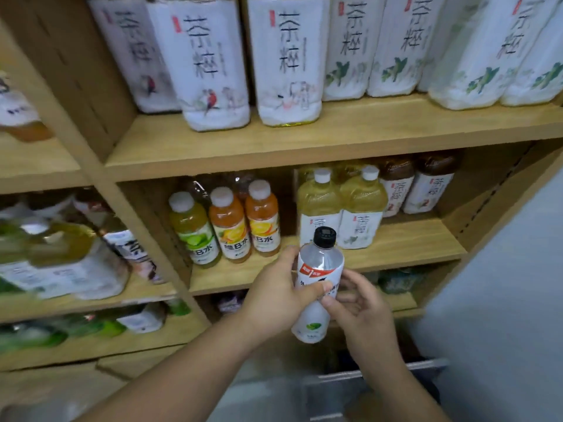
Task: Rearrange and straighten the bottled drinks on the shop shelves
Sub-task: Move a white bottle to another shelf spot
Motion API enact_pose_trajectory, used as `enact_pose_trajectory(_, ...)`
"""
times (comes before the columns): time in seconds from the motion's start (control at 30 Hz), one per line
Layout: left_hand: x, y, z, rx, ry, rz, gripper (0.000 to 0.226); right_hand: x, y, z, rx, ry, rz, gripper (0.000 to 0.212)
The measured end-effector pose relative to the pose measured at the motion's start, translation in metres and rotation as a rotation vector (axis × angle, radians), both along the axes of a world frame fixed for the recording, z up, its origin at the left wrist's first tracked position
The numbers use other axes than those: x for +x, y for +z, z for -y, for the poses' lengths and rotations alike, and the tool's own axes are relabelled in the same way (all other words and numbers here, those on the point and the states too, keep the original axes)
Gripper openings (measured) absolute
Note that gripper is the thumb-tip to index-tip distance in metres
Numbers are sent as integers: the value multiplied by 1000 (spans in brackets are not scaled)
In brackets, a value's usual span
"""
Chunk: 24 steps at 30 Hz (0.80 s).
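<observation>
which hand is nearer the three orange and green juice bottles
Left. The left hand is just below-right of the juice bottles; the right hand is beyond the clear bottle.

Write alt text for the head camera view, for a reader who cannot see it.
Both hands hold a clear bottle with a black cap before wooden shop shelves: left hand gripping, right hand at the label. Three vitamin drinks and pale tea bottles stand behind.

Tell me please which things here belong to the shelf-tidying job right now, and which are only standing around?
In the job now:
- clear bottle with black cap
- left hand, gripping it
- right hand, fingers on its label
- middle shelf, open space in front

Only standing around:
- three juice bottles
- two yellow tea bottles
- large white tea bottles on the shelf above
</observation>
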<state>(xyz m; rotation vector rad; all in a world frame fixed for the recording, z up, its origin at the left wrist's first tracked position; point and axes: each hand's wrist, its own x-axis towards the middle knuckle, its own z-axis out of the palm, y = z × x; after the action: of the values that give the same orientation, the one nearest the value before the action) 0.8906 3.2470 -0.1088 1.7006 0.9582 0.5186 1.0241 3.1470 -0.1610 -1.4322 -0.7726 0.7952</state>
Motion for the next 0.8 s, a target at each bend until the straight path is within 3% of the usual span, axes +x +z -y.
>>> enact_pose_trajectory(0.4, -310, -10, 9, -38, 318, 87, 52, -285, 9, -31, -7, 274, 54, 49)
enact_pose_trajectory(0.8, -473, -11, -31, -59, 607, 151, 52, -438, 14, -115, -15, 539, 149, 50)
